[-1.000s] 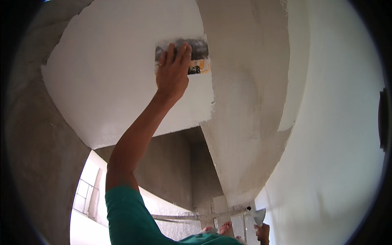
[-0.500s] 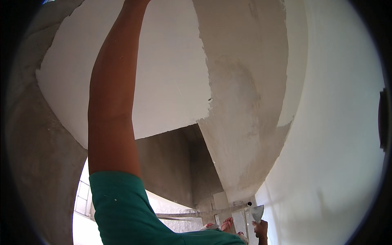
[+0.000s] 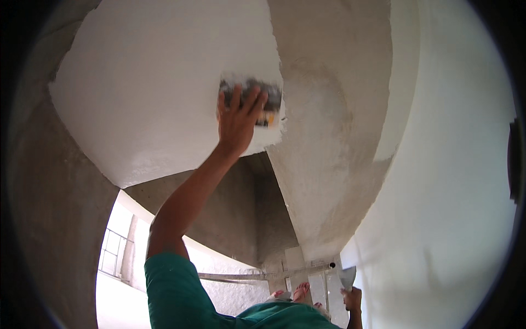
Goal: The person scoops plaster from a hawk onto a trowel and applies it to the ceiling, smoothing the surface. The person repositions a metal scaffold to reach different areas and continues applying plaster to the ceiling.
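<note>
Smoothing blade [image 3: 273,98], wide, dark and slightly blurred, lies against a white coat [image 3: 159,77] in the upper middle of the view, just beside the ragged edge where the white meets a grey-brown surface [image 3: 329,126]. The left hand [image 3: 236,126] holds it, back of the hand toward the viewer, fingers spread over the dark face; the thumb is hidden, so how it clasps the lower edge cannot be told. The arm [image 3: 189,203] rises from a green sleeve [image 3: 174,290] at the lower left, bent at the elbow.

Low on the right, the right hand [image 3: 353,299] is curled around the handle of a small scraper [image 3: 348,277], its flared blade pointing up, beside a smooth white wall [image 3: 438,153]. (Two feet [image 3: 300,292] peep out beyond the person's shirt, tiny in the wide lens.)

For a clean pass, those spread fingers look well suited to sharing pressure across the blade's width. It seems best to hold a shallow, steady angle, press evenly so neither corner scores the white, and go lightly at the ragged edge, where a heavy push could tear the coat. Wiping the blade on the scraper between strokes would probably help.
</note>
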The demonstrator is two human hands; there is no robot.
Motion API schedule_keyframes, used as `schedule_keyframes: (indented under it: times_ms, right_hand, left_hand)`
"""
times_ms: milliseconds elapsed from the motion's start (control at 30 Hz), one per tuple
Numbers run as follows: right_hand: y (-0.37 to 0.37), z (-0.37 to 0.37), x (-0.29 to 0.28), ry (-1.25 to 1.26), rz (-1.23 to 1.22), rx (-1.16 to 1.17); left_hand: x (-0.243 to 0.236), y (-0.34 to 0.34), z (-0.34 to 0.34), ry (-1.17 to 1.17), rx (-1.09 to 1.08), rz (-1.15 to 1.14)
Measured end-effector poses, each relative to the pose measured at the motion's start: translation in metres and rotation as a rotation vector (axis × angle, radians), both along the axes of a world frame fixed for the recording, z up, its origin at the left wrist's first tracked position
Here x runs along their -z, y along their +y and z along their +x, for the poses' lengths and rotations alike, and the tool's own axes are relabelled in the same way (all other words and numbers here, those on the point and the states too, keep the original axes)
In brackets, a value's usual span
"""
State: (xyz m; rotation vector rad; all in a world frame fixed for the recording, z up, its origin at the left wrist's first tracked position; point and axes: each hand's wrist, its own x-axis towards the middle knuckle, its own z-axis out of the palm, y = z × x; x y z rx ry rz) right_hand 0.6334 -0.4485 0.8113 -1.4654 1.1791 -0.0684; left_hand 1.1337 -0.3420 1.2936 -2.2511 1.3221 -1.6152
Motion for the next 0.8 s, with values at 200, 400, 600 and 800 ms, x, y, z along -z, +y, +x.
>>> schedule_keyframes:
  times_ms: [200, 400, 600, 800]
  right_hand:
    - [-0.001, -0.018, 0.017, -0.079, -0.05, 0.005]
    - [0.002, 0.002, 0.026, -0.167, -0.049, 0.011]
    - [0.011, 0.006, 0.027, -0.101, 0.034, 0.03]
    - [0.01, 0.005, 0.01, -0.057, 0.021, -0.036]
  left_hand:
    - [-0.115, 0.041, 0.012, -0.259, -0.043, -0.206]
    - [-0.317, 0.054, 0.045, -0.247, -0.147, -0.479]
    - [-0.35, 0.049, 0.021, -0.054, -0.228, -0.455]
    - [-0.272, 0.045, 0.031, 0.013, -0.245, -0.403]
